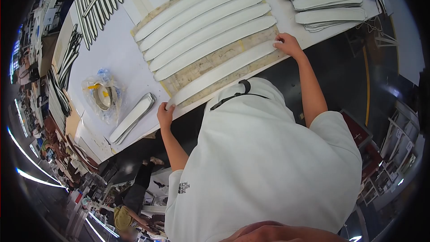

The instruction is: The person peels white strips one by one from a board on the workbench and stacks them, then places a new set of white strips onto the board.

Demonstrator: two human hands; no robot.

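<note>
A long white strip (224,72) lies across the near part of a stained board (206,61) on the table. At its left end is my left hand (165,114), fingers pinched on the tip. My right hand (289,45) pinches the other end, near the board's right edge. Several similar white strips with toothed ends (201,24) lie side by side on the board, beyond the held one. The held strip is apart from them and runs roughly parallel.
Left of the board are a stack of strips (133,117) and a plastic bag with a roll of tape (104,95). Strip piles (329,0) stand at the upper right, dark-edged strips (101,4) at the upper left. Another person (130,206) is beyond the table, lower left.
</note>
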